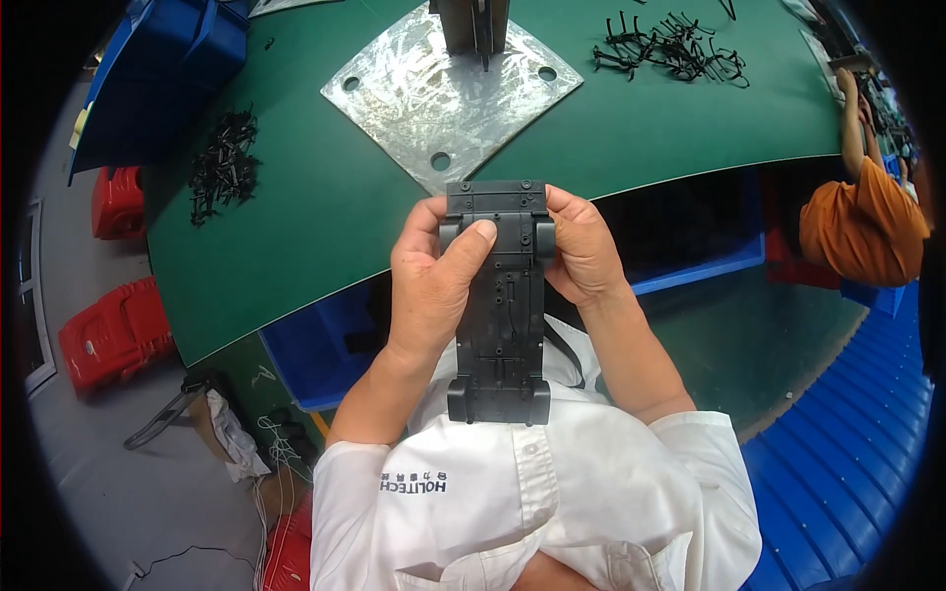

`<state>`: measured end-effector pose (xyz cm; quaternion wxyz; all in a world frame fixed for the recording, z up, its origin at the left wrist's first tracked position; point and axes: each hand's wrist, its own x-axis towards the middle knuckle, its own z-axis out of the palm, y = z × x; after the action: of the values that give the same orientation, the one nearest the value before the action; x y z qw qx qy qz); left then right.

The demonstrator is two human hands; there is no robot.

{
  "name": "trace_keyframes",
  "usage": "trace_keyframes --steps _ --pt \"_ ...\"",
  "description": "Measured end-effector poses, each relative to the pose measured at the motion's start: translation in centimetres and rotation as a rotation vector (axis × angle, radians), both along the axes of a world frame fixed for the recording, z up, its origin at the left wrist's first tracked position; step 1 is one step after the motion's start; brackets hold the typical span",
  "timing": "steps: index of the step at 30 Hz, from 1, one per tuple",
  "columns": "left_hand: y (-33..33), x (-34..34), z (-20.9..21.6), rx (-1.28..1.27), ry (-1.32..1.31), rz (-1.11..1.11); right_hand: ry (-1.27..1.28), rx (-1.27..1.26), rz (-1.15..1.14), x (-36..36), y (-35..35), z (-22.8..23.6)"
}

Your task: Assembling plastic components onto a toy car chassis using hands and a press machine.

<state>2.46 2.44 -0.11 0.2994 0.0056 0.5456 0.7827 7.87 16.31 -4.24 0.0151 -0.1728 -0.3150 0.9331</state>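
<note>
Between my two hands I hold a long black plastic toy car chassis [505, 325], with small screw posts and wheel arches at both ends. Its far end lies just over the near corner of the metal plate, and its near end is close to my shirt. My left hand [431, 271] grips the far left side, thumb pressed flat on the chassis face. My right hand [583, 251] closes around the far right wheel arch; some of its fingers are hidden behind the part.
A square metal base plate [443, 108] with a post [473, 25] stands on the green table [315, 227]. Piles of small black plastic parts [225, 165] [675, 49] lie either side. A blue bin [163, 89] is at far left, red plastic shells [116, 335] beyond the table edge. Another person [857, 222] works at right.
</note>
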Motion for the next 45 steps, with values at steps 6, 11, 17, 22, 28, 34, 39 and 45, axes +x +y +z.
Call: trace_keyframes --steps 6,11,17,22,28,34,39,45 --pt "0.0 0.0 0.3 -0.003 0.015 -0.006 0.04 0.108 -0.013 0.1 0.1 -0.6" --pt "0.0 0.0 0.3 -0.008 0.028 -0.01 0.023 0.157 -0.033 0.1 0.3 0.3" --pt "0.1 -0.3 -0.3 -0.022 0.091 0.03 0.013 -0.202 0.033 0.3 1.0 1.6" --pt "0.4 -0.5 -0.3 -0.018 0.101 0.052 0.026 -0.021 0.056 0.8 1.0 2.0" --pt "0.5 -0.8 -0.1 -0.028 0.078 0.042 -0.042 0.05 0.069 0.5 1.2 2.6" --pt "0.5 -0.8 -0.3 -0.013 0.067 0.036 -0.042 0.107 0.052 0.4 1.0 3.1" --pt "0.7 -1.1 -0.6 0.006 0.052 0.034 -0.034 0.115 0.013 0.1 0.9 2.7" --pt "0.9 -1.5 -0.7 0.058 0.004 0.04 -0.032 0.173 0.021 -0.6 1.5 3.5"
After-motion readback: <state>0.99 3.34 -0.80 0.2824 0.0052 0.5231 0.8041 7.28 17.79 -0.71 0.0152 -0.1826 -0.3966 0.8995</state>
